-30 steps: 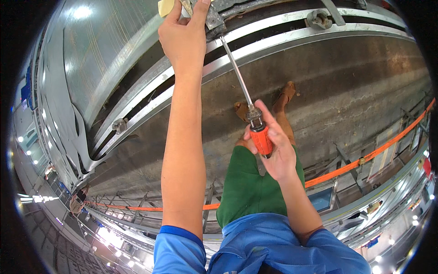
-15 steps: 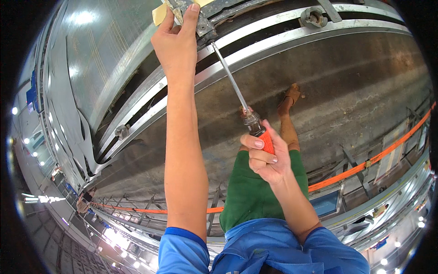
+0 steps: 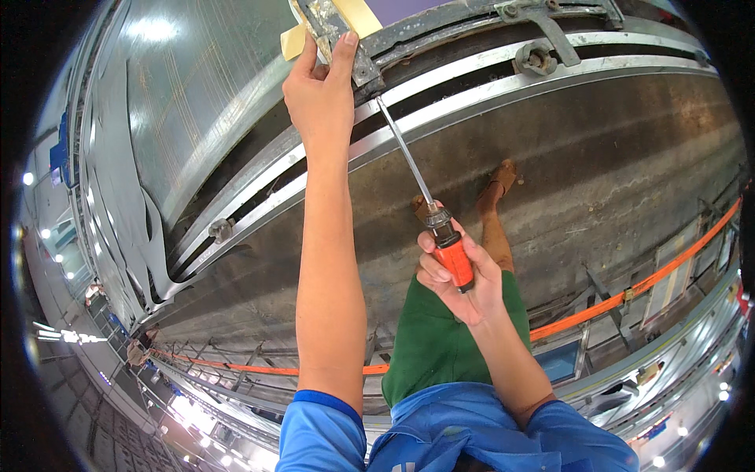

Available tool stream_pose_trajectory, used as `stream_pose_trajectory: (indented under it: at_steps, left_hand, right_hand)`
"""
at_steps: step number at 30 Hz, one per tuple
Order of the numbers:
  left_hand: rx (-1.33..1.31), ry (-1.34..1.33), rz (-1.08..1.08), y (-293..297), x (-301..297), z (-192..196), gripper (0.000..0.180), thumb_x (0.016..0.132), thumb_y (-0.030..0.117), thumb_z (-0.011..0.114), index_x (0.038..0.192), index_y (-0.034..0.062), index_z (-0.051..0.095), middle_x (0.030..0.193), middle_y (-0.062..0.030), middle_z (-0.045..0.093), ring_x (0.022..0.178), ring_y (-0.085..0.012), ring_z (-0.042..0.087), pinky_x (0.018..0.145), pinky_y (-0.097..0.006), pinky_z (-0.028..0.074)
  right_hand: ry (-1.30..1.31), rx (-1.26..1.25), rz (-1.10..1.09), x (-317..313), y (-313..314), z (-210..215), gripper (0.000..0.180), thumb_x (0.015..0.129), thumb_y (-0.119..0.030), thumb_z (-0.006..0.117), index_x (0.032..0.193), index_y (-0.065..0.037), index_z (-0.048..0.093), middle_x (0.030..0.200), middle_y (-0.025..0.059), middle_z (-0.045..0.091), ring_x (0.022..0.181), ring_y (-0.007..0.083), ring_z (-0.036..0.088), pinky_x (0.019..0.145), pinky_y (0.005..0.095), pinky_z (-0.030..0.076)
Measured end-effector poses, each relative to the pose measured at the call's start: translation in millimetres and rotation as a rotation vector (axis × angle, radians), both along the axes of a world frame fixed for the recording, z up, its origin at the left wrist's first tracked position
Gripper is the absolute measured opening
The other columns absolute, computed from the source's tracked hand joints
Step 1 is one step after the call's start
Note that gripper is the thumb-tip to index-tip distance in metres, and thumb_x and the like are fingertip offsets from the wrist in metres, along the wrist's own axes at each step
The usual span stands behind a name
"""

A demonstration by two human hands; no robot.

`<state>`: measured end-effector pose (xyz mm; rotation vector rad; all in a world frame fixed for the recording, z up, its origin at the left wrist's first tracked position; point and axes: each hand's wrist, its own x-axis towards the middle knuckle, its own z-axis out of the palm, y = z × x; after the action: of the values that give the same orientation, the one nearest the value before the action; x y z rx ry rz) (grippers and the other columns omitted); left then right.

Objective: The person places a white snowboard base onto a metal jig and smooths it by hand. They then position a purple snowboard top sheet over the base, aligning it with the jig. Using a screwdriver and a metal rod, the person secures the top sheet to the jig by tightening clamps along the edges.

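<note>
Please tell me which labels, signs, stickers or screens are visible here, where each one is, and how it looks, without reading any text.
Tan tape or sticker: top edge, on the metal bracket above the left hand; pale yellowish, flat, partly cut off.
Purple patch: top edge, right of the tape; too little shows to tell what it is.
No screens or packages can be made out.

I see a screwdriver with a bright orange handle, a black collar and a silvery steel shaft, and above it a dull grey metal bracket flecked with rust-brown, backed by a pale yellow pad. My sleeves are blue with a darker blue cuff, and my shorts are plain green. The rails are shiny silver-grey, the floor is mottled brown-grey, and an orange strap runs across it.
</note>
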<state>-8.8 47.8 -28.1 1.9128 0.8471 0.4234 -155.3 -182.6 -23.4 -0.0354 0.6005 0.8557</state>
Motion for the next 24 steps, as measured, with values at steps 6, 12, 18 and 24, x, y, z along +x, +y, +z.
stream_pose_trajectory:
  at_steps: [6,12,18,24]
  left_hand:
    - [-0.057,-0.099,-0.05,3,1,-6,0.065,0.091,0.044,0.077,0.139,0.0021,0.064,0.058,0.006,0.046,0.054,-0.0042,0.035,0.054,-0.025,0.03]
    - [-0.044,-0.035,-0.05,3,0,-7,0.068,0.092,0.046,0.076,0.142,0.0028,0.061,0.058,0.006,0.044,0.054,-0.0049,0.035,0.054,-0.026,0.03]
    - [-0.039,0.039,-0.016,7,-1,-8,0.069,0.093,0.04,0.078,0.143,-0.0034,0.058,0.073,0.004,0.055,0.066,-0.0051,0.039,0.059,-0.025,0.031]
    - [0.411,0.238,-0.052,14,-12,-17,0.069,0.085,0.043,0.084,0.137,0.0025,0.065,0.096,-0.0083,0.053,0.086,-0.018,0.052,0.078,-0.031,0.046]
  right_hand:
    - [-0.103,0.005,-0.012,-5,2,-10,0.058,0.106,-0.026,0.057,0.161,-0.022,0.036,0.104,0.0093,0.057,0.061,0.0095,0.045,0.053,0.0216,0.037]
    - [-1.34,-1.391,0.194,-5,15,7,0.059,0.092,0.001,0.07,0.149,-0.009,0.056,0.104,0.0102,0.063,0.073,0.0149,0.059,0.065,0.027,0.052]
    - [-1.156,-1.203,0.425,-10,-13,11,0.061,0.096,-0.009,0.068,0.153,-0.001,0.046,0.119,0.0163,0.063,0.097,0.0259,0.063,0.09,0.034,0.051]
    - [-1.239,-1.192,0.549,-6,-130,42,0.066,0.097,-0.02,0.068,0.153,0.002,0.043,0.131,0.0219,0.062,0.116,0.0312,0.063,0.104,0.0373,0.047]
